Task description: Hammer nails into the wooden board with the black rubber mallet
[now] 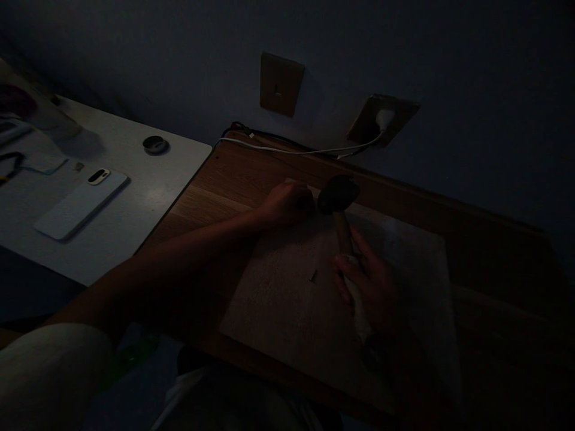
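Observation:
In dim light, my right hand [371, 278] is wrapped round the handle of a hammer [342, 230]. Its dark, bulky head points away from me, above a pale square board [274, 305]. My left hand [287, 205] rests closed at the board's far left corner, just left of the hammer head. Whatever its curled fingers hold, if anything, is hidden. A small screw [313, 276] lies on the board, left of my right hand. The board lies flat on a brown wooden tabletop [204, 200].
On the white table [148, 185] at left lie a phone [83, 203] and a small round dark lid-like thing [155, 144]. A white cable [291, 151] runs along the wall to a plug in the right wall socket [371, 117]. Another wall plate [281, 84] is beside it.

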A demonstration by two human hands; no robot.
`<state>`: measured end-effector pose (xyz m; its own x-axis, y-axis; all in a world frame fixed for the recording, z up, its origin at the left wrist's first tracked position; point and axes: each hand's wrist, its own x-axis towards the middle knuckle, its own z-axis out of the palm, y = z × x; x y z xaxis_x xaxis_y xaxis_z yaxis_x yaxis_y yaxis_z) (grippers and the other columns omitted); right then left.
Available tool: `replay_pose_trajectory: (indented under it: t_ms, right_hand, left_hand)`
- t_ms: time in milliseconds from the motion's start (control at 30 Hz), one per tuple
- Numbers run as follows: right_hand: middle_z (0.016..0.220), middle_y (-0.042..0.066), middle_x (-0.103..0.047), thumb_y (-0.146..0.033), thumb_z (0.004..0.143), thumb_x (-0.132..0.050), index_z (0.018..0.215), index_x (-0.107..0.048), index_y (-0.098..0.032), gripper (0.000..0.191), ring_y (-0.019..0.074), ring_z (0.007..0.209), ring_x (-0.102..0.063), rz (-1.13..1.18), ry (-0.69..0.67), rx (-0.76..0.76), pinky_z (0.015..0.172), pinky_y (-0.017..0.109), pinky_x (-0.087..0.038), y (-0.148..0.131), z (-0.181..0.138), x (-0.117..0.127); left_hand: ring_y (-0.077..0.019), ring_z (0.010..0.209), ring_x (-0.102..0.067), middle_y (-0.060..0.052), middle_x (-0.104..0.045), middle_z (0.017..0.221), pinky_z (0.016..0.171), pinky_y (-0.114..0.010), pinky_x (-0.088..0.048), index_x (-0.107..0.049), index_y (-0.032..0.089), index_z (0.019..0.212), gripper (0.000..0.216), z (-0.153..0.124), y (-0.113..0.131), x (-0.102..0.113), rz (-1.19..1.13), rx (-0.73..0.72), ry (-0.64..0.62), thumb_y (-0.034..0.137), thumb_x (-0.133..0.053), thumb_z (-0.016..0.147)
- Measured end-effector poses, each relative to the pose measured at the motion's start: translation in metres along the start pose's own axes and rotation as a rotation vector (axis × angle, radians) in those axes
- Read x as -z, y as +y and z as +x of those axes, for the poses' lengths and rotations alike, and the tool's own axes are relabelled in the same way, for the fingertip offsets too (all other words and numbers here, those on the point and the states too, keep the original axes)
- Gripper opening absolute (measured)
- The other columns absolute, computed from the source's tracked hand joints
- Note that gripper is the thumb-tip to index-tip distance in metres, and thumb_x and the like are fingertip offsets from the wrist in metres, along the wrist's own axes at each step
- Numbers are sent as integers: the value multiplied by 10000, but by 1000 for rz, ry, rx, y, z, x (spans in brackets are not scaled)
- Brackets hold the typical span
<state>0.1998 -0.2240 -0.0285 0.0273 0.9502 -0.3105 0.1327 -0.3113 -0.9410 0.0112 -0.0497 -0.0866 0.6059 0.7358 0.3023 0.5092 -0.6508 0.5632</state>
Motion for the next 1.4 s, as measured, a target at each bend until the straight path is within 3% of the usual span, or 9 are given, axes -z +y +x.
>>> replay_pose_trajectory:
  t_ms: [533,833,1000,1200,1300,1400]
  right_hand:
    - [500,-104,-537,-475,980,-673,1737,-306,-243,873,115,360,-431,3,10,8,342,206,-369,-3,-2,0]
    - [568,-84,-585,-493,926,-713,1701,-391,-220,883,118,379,-458,-34,18,-2,338,229,-374,4,2,0]
    - [546,-102,-559,-488,941,-706,1721,-341,-235,898,111,375,-446,-11,32,-2,343,216,-378,3,2,2]
    - [556,-97,-581,-487,936,-718,1709,-368,-237,884,116,372,-469,-15,66,5,338,218,-390,1,2,3]
    - [538,-101,-567,-474,941,-718,1708,-366,-234,878,115,366,-461,-2,74,16,338,215,-389,1,2,3]
    - [564,-97,-583,-464,939,-724,1706,-375,-276,863,108,365,-451,37,88,12,335,210,-380,1,2,4]
  left_hand:
    - [-185,830,-714,-76,-779,941,764,-281,-521,-793,152,922,141,-1,0,0,-28,2,0,161,-674,847]
    - [-206,870,-717,-79,-783,939,798,-296,-518,-788,151,905,129,1,-1,-1,-11,-3,-11,150,-675,842]
    - [-191,845,-705,-79,-774,931,781,-282,-512,-780,151,896,120,1,1,2,4,-6,-14,152,-671,844]
    - [-178,836,-697,-58,-765,939,760,-270,-504,-764,145,990,175,2,-1,5,-81,-11,-44,162,-693,831]
    - [-188,882,-693,-72,-749,1001,770,-279,-507,-745,150,1034,211,3,3,12,-107,-85,-10,148,-689,831]
    - [-216,981,-685,-102,-728,1076,805,-301,-502,-728,167,990,119,1,19,26,-75,-269,-3,165,-667,888]
